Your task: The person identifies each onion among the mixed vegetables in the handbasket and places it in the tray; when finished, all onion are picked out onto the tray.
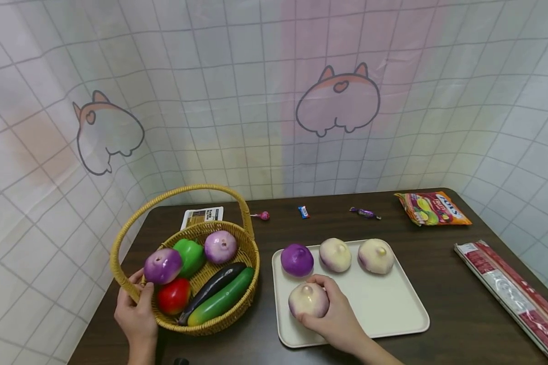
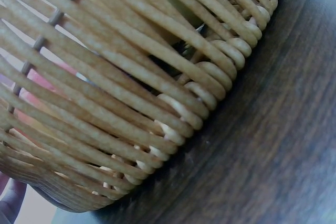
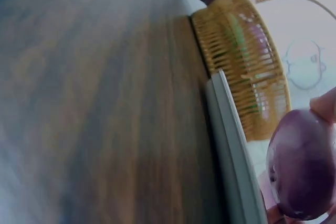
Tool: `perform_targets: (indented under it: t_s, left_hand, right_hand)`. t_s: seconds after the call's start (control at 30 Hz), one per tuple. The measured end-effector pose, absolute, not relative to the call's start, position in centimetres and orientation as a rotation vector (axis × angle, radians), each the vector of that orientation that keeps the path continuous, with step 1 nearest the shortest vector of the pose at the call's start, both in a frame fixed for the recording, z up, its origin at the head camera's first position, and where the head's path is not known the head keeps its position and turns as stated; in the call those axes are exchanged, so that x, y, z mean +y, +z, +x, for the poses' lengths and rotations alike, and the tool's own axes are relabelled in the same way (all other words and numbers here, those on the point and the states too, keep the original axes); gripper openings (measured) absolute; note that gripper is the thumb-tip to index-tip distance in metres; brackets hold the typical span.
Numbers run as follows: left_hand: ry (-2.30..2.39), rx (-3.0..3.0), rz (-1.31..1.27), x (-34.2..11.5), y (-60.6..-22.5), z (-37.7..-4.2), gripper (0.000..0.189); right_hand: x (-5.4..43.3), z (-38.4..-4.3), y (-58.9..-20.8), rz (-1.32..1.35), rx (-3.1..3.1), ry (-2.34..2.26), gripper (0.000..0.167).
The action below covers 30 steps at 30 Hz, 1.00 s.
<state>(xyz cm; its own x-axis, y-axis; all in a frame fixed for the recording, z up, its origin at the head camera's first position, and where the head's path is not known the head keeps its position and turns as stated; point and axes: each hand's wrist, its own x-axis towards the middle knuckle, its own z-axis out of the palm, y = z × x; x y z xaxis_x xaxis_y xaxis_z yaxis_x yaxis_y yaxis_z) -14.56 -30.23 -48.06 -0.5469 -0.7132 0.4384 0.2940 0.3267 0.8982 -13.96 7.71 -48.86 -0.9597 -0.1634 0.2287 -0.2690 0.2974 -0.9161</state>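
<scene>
The right hand (image 1: 335, 315) pinches a pale onion (image 1: 306, 300) over the near left part of the white tray (image 1: 385, 310) — whether they touch, I cannot tell — and the left hand (image 1: 136, 315) grips the wicker basket (image 1: 230, 318) at its left side

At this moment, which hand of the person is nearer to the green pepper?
Left. The left hand grips the side of the basket containing the green pepper; the right hand is farther away, at the tray, holding a pale onion.
</scene>
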Motion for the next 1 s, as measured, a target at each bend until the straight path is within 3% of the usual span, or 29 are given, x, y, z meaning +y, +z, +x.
perform_targets:
  t_s: [0.53,1.0]
  left_hand:
    - [-1.362,-1.691,0.373,-30.4,-48.1,-14.4,0.014]
    - [-1.379,-1.688,0.367,-30.3,-48.1,-14.5,0.016]
  right_hand:
    - [8.2,-14.7,-50.4,0.554,-2.39,1.548,0.069]
    - [8.4,-15.1,-50.4,0.484,-2.448,1.563,0.078]
